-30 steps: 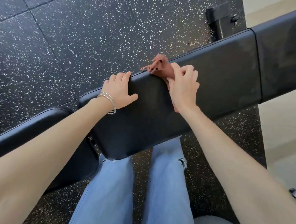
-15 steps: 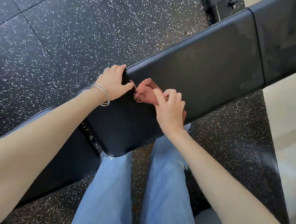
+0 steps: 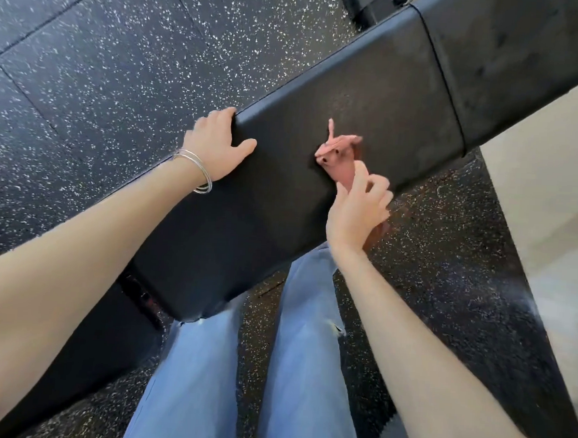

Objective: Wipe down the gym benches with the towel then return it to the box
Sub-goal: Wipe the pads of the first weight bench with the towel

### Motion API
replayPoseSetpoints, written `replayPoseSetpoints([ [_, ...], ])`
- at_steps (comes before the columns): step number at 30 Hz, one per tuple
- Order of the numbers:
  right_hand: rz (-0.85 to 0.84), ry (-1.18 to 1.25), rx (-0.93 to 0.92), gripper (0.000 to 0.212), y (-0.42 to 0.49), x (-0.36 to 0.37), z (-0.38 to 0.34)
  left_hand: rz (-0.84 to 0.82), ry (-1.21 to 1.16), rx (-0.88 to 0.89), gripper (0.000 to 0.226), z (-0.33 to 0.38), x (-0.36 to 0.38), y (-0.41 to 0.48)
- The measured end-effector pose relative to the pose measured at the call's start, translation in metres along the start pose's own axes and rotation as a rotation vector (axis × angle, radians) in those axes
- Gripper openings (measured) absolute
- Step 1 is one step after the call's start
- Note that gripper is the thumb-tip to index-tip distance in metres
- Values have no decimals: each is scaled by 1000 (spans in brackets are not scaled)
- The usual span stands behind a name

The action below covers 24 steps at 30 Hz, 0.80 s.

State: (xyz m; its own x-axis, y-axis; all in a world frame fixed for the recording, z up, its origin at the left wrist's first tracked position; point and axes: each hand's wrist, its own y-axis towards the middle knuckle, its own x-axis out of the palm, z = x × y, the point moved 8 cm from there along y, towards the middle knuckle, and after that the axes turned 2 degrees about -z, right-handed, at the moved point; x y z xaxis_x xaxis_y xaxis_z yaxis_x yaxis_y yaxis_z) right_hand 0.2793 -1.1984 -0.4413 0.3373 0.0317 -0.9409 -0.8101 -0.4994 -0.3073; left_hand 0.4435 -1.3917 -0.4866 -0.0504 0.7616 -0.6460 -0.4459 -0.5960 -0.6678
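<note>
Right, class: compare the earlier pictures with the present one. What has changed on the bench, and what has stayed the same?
The right hand, gripping the towel, has dragged it from the far edge of the bench across the top toward the near edge, away from the left hand. Nothing was let go. The left hand stays gripping the far edge.

Towel [image 3: 339, 154] apparently farther right along bench [image 3: 274, 211]

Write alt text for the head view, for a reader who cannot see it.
A person's right hand holds a pink towel against a black bench, while the left hand grips its far edge. Below are blue jeans and a speckled black floor.
</note>
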Motion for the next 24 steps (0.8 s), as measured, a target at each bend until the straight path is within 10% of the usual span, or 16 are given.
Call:
replayPoseSetpoints([
  [8, -122, 4, -212, 39, 15, -8, 25, 0, 77, 0, 73, 47, -2, 18],
  [15, 98, 61, 216, 39, 159, -62, 108, 29, 102, 30, 71, 85, -2, 41],
  [24, -101, 198, -63, 44, 40, -18, 55, 63, 120, -47, 73, 113, -1, 54],
])
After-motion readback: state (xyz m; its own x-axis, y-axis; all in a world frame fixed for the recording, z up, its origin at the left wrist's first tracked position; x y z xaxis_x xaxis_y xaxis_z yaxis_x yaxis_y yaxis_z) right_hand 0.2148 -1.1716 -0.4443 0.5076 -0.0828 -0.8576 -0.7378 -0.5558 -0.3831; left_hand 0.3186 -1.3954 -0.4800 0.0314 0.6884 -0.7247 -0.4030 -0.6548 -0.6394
